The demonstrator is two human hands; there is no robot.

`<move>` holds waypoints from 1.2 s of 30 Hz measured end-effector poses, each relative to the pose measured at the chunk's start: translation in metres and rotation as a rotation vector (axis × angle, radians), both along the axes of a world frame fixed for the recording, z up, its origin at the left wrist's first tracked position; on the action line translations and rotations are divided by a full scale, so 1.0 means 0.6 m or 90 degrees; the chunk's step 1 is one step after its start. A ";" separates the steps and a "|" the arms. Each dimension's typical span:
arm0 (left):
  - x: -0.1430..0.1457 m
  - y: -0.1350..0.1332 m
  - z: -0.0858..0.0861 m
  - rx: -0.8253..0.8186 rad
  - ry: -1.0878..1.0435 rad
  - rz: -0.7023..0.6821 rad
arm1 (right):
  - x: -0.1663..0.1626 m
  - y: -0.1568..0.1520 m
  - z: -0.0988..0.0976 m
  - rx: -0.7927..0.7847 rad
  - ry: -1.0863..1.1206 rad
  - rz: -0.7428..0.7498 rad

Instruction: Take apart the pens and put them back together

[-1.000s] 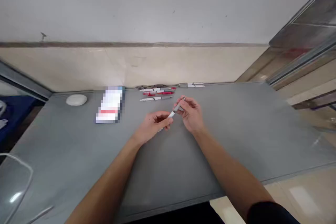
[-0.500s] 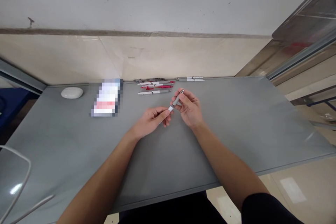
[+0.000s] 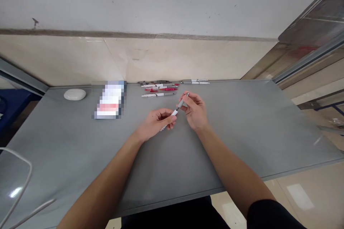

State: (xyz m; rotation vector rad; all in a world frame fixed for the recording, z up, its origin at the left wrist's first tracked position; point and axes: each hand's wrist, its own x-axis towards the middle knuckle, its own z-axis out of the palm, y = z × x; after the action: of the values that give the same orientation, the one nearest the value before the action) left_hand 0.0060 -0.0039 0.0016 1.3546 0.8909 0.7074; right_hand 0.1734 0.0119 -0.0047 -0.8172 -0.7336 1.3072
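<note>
Both my hands hold one white and grey pen (image 3: pixel 174 112) slantwise above the grey table. My left hand (image 3: pixel 157 122) pinches its white lower barrel between thumb and fingers, and the pen's lower end shows below the thumb. My right hand (image 3: pixel 195 111) grips the grey upper part, with the silver tip of that end sticking out past the thumb. Beyond my hands a white and grey pen (image 3: pixel 158 94) lies on the table. Behind it are several more pens (image 3: pixel 161 86), some red, some white, some dark grey.
Two white and grey pens (image 3: pixel 195 82) lie by the wall at the table's (image 3: pixel 255 125) back edge. A blurred-out phone-like slab (image 3: pixel 109 100) and a white rounded object (image 3: pixel 75 94) are at the left. A white cable (image 3: pixel 28 175) curves at the lower left.
My left thumb has shifted on the barrel, and more of the pen's white part and its lower end now show. The view has moved very slightly.
</note>
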 end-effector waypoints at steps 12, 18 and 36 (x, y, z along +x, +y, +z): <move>-0.009 -0.003 0.004 -0.059 -0.057 -0.095 | 0.008 0.003 0.001 0.003 -0.009 -0.033; -0.014 -0.006 0.004 -0.115 -0.070 -0.099 | 0.010 0.000 0.007 0.013 -0.037 -0.064; -0.032 0.012 0.000 -0.231 -0.269 0.068 | 0.090 0.087 0.019 0.129 -0.703 0.028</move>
State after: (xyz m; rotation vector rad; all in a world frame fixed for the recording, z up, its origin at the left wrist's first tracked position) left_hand -0.0131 0.0034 0.0015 0.8003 0.7103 0.8305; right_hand 0.2272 0.0641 0.0068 -1.3544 -1.7155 0.7102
